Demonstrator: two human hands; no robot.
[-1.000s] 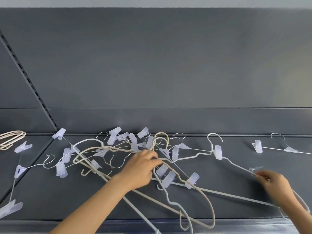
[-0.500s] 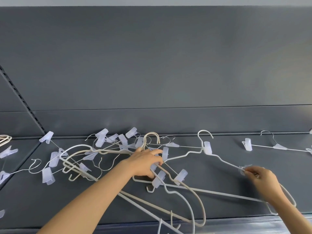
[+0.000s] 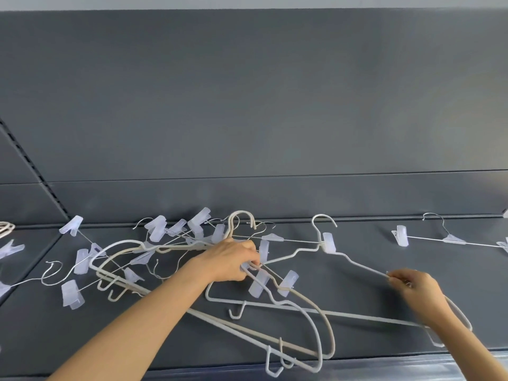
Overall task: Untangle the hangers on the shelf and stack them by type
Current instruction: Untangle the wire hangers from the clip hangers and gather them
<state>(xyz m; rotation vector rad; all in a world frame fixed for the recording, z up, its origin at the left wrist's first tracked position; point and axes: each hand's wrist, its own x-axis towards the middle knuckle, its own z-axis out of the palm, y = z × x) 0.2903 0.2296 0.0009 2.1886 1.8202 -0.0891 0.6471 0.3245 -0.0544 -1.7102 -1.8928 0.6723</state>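
Loops of two thick pale hangers (image 3: 328,332) are seen nearest, reaching the front edge of the dark shelf (image 3: 55,339), with small hooks pointing over that edge. Further in, towards the right front corner, a thin white hanger (image 3: 362,266) is pinched on its sloping arm by the fingers of the right hand (image 3: 417,292), and its long bottom bar is laid across the shelf behind the pale loops. A clear clip (image 3: 328,243) is fixed just below the hook of this hanger. Near the middle of the shelf, the left hand (image 3: 233,261) is curled round several wires where they cross; exactly which hangers are gripped cannot be told. The two hands are kept well apart. From the left hand towards the left edge and the back edge, the tangled hangers (image 3: 170,251) are spread out: thin metal ones with clear clips, woven through thicker pale ones. By the back edge on the right, one clip hanger (image 3: 428,239) is laid apart from the tangle. At the far left, the ends of cream hangers (image 3: 5,228) are cut off by the frame. Behind everything, a plain grey back panel (image 3: 247,105) is seen.
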